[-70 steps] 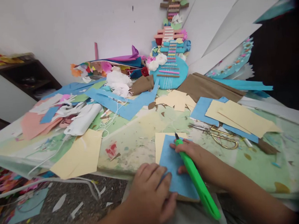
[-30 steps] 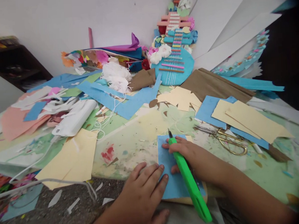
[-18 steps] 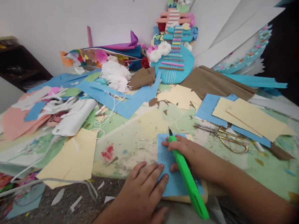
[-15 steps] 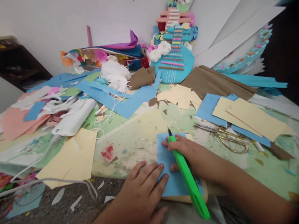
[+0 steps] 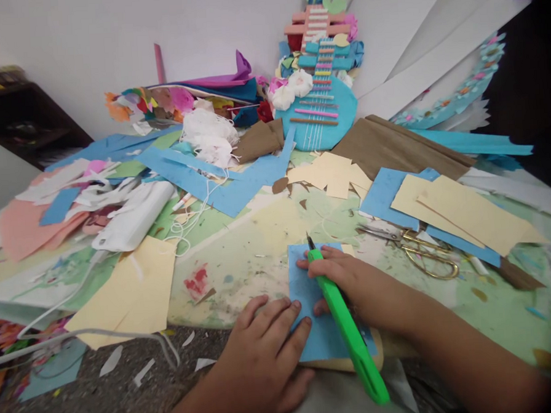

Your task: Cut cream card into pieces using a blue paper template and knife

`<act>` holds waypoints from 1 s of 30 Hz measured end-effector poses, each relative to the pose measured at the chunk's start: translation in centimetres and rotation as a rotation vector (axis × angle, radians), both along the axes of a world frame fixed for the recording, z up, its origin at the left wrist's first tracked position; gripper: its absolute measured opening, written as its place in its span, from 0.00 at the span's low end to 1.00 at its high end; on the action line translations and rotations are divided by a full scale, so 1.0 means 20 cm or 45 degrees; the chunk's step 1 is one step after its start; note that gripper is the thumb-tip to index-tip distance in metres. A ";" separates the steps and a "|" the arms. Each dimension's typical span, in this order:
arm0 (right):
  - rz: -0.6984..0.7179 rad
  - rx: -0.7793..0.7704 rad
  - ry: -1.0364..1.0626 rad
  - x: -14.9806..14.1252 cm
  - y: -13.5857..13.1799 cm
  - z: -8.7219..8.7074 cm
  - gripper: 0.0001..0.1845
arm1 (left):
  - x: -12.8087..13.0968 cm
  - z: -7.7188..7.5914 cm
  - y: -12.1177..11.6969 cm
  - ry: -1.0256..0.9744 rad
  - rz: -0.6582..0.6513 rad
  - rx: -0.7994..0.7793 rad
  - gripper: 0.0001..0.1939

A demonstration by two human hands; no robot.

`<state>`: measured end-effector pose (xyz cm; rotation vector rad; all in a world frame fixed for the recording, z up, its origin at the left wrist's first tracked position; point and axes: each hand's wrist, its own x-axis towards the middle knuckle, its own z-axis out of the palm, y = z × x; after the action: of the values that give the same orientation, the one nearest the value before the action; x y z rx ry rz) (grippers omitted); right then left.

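A green utility knife (image 5: 349, 332) with a dark pointed tip is held in my right hand (image 5: 348, 283). Its tip points away from me, just past the far edge of a blue sheet (image 5: 319, 337). Under that sheet, a cream piece shows along the near and right edges. My right fingers partly cover the sheet. My left hand (image 5: 274, 351) lies palm down with fingers spread, its fingertips on the sheet's left side. To the right of my right hand are gold-handled scissors (image 5: 426, 254).
Cream and blue sheets (image 5: 470, 212) lie at the right, and another cream sheet (image 5: 132, 294) hangs over the table's left front edge. White string (image 5: 209, 136), a white power strip (image 5: 135, 217) and a blue paper guitar (image 5: 321, 115) stand farther back. Paper scraps litter the floor.
The view has shifted very slightly. Both hands and the utility knife stay in nearly the same place on the blue sheet.
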<state>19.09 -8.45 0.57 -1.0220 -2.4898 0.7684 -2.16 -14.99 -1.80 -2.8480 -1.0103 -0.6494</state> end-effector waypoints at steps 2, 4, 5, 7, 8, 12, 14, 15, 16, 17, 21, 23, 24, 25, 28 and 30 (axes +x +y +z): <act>0.012 0.013 0.008 0.00 0.00 -0.01 0.19 | 0.01 0.02 0.01 0.015 -0.003 -0.052 0.22; 0.008 0.000 0.026 0.01 0.00 -0.01 0.20 | 0.03 0.05 0.03 0.049 0.017 -0.133 0.21; -0.015 -0.032 0.049 0.01 0.00 -0.02 0.21 | 0.04 0.06 0.04 0.050 0.038 -0.172 0.19; -0.117 -0.153 0.179 0.02 0.00 -0.02 0.23 | 0.06 0.08 0.07 0.035 0.068 -0.237 0.16; -0.194 -0.226 0.306 0.02 0.00 -0.02 0.24 | 0.07 0.08 0.08 0.020 0.072 -0.259 0.14; -0.607 -0.248 1.020 0.04 0.03 0.00 0.20 | 0.10 0.08 0.15 0.038 0.026 -0.308 0.14; -0.762 -0.159 1.181 0.07 0.05 0.03 0.18 | 0.11 0.08 0.18 0.110 -0.018 -0.321 0.14; -0.812 -0.128 1.203 0.08 0.05 0.05 0.18 | 0.13 0.09 0.20 0.148 -0.038 -0.322 0.14; -0.844 -0.115 1.208 0.10 0.05 0.07 0.17 | 0.14 0.09 0.21 0.182 -0.054 -0.314 0.14; -0.872 -0.108 1.213 0.12 0.04 0.10 0.17 | 0.15 0.09 0.22 0.209 -0.067 -0.297 0.14; -0.951 -0.132 1.273 0.17 -0.02 0.19 0.15 | 0.21 0.12 0.25 0.291 -0.054 -0.241 0.14; -0.965 -0.193 1.312 0.18 -0.06 0.23 0.14 | 0.24 0.13 0.25 0.337 -0.028 -0.235 0.15; -0.978 -0.238 1.325 0.18 -0.08 0.24 0.13 | 0.25 0.14 0.25 0.359 -0.017 -0.223 0.16; -1.000 -0.286 1.334 0.18 -0.09 0.25 0.13 | 0.26 0.14 0.25 0.377 -0.007 -0.204 0.18; -1.073 -0.438 1.344 0.18 -0.13 0.24 0.15 | 0.28 0.13 0.25 0.395 0.003 -0.137 0.21; -1.091 -0.542 1.389 0.18 -0.15 0.23 0.17 | 0.28 0.11 0.25 0.392 -0.012 -0.122 0.21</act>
<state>22.75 -11.42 5.11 -1.1839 -0.8734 1.1258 3.38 -9.91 0.36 -2.9099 -0.9999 -0.1558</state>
